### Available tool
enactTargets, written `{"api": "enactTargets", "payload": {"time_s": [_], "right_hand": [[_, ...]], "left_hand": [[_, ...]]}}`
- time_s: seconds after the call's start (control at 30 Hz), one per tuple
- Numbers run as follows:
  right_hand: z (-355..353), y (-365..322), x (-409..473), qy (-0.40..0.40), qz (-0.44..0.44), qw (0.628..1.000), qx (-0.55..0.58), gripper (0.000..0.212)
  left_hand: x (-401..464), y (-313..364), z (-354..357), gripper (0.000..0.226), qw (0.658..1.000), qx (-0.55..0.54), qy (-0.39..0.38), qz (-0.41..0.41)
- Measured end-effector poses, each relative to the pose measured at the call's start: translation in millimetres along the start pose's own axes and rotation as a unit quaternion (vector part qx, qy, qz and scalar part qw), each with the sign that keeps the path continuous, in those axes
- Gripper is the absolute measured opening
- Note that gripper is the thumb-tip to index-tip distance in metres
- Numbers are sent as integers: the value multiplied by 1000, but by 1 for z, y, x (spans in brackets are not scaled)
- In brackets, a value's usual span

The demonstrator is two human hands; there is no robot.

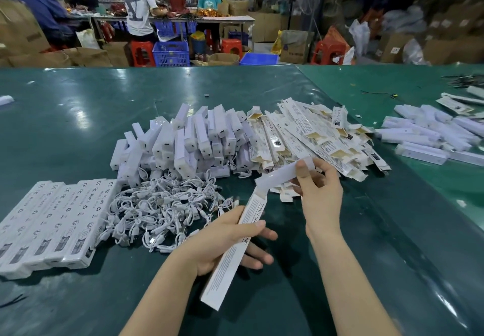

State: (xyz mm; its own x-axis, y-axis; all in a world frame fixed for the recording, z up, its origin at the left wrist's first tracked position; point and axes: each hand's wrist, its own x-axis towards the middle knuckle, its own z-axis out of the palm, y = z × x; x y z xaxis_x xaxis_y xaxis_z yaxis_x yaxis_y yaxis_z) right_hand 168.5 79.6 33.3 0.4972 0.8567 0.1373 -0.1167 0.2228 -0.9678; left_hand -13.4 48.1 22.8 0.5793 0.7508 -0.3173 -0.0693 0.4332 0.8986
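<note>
- The left grip [222,241] is wrapped round a long white carton [230,257], with the thumb on top and the fingers underneath.
- The carton is held in the air over the near part of the green surface [78,126]. It slants away from the person, and its far end is open.
- The right grip [319,191] pinches a white light bar [280,175] near its far end, with the thumb on the upper face.
- The bar's near end meets the carton's open mouth (how far in it sits cannot be told).
- A heap of bare white bars [188,136] lies mid-surface, with a heap of flat cartons [314,136] just to its right.
- A tangle of white cables [162,210] lies in front of the bars, left of the held carton.
- Packed cartons [52,220] lie side by side at the near left, touching the cables.
</note>
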Motion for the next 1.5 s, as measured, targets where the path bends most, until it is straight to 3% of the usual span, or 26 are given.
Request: {"api": "enactTargets", "payload": {"time_s": [0.27, 0.43, 0.6, 0.7, 0.83, 0.9, 1.03, 1.13, 1.3, 1.5], "right_hand": [[-10, -2, 8, -46, -20, 998, -36, 17], [-8, -4, 5, -126, -14, 991, -47, 23], [1, 7, -4, -225, 36, 962, -148, 17], [11, 13, -14, -264, 5, 931, -253, 40], [16, 12, -15, -253, 0, 942, -222, 46], [15, 11, -15, -261, 5, 939, -223, 42], [20, 9, -21, -248, 32, 951, -184, 5], [21, 5, -24, -230, -2, 961, -150, 10], [28, 9, -34, -319, 28, 936, -146, 17], [28, 13, -32, -272, 64, 954, -107, 14]], "left_hand": [[0, -3, -2, 52, 1000, 9, -8, -8], [0, -3, -4, 52, 1000, 13, -19, -9], [2, -4, -3, 40, 999, 36, 11, 19], [5, -4, -3, 36, 997, 34, 55, 50], [7, -6, -4, 56, 994, 5, 60, 91], [8, -7, -2, 55, 991, 10, 67, 112], [10, -6, -2, 47, 984, 16, 99, 147], [10, -4, -3, 50, 979, -16, 120, 165], [13, -6, 0, 57, 980, -19, 124, 151], [13, -7, 0, 68, 989, -28, 77, 119]]}}
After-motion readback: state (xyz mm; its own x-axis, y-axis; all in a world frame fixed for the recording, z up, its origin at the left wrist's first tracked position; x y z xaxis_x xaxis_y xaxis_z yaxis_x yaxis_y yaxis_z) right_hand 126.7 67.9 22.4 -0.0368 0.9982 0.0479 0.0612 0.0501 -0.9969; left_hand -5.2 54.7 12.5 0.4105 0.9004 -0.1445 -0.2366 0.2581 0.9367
